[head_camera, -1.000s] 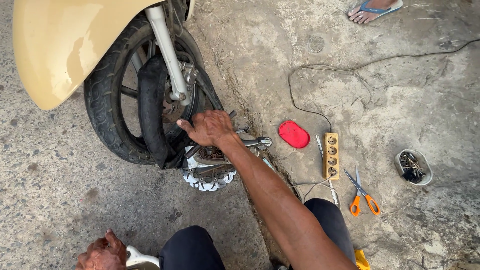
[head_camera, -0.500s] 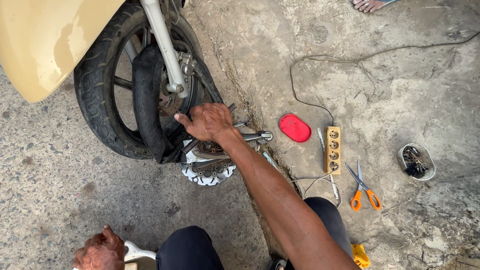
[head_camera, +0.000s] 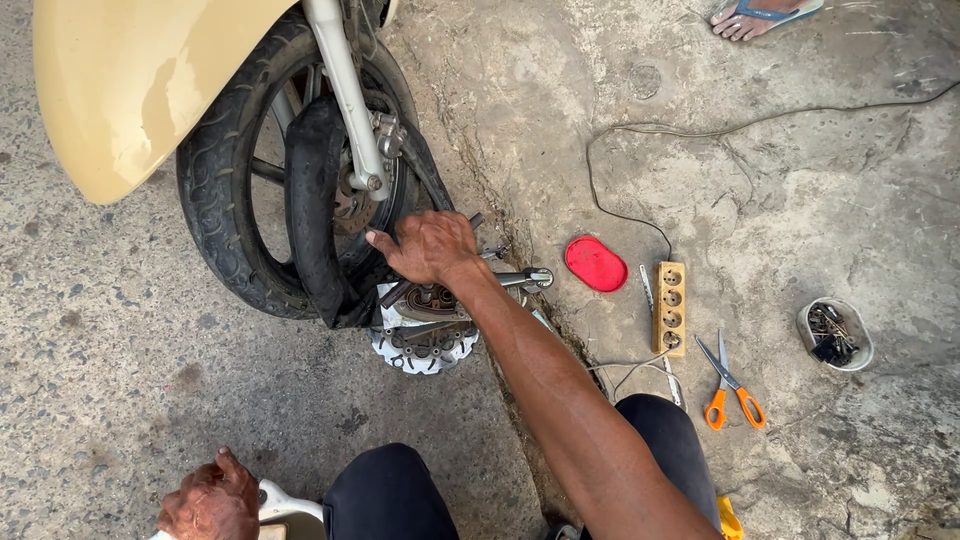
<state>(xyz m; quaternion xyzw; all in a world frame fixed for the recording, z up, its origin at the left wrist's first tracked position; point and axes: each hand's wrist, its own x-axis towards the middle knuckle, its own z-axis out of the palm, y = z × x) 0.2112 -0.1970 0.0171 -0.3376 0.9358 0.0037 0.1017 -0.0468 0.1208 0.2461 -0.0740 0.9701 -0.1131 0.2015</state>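
At frame centre, the right hand (head_camera: 428, 246) lies palm-down, fingers curled on the inner tube (head_camera: 312, 210) hanging beside the tyre (head_camera: 215, 215) (upper left); lower left, the left hand (head_camera: 210, 500) grips a white stool (head_camera: 290, 505).

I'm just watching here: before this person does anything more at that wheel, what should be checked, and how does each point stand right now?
1. Right hand placed at the work: ok, it rests on the black inner tube hanging out of the tyre.
2. Left hand steady: ok, it rests on a white object at the lower edge.
3. Scissors out of the way: ok, lying on the concrete, apart from the arm.
4. Power strip and its cable untangled from the wheel: ok.
5. Metal parts under the right hand secured: cannot tell.
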